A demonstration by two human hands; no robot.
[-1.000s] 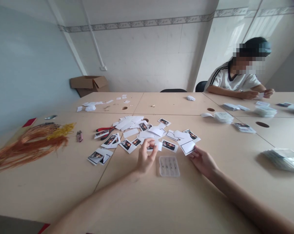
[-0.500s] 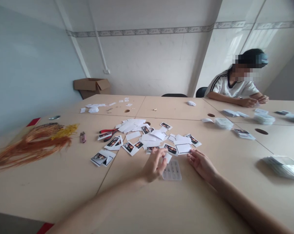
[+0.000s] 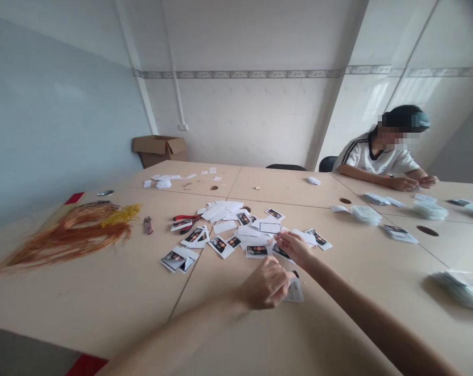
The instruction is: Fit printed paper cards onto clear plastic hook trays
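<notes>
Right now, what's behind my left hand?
Part of a clear plastic case shows past your left hand; the hand covers the rest, contents included. A small dark thing also shows there, too blurred to name.

Near the middle of the frame, my right hand (image 3: 295, 246) pinches the corner of a black-bordered white card (image 3: 269, 227) by the scattered photo cards (image 3: 220, 247). Just below, my left hand (image 3: 264, 284) curls over a clear case (image 3: 296, 293), hiding part of it. Red-handled pliers (image 3: 187, 216) lie left of centre, orange strands (image 3: 75, 237) far left; a co-worker (image 3: 361, 154) sits upper right
</notes>
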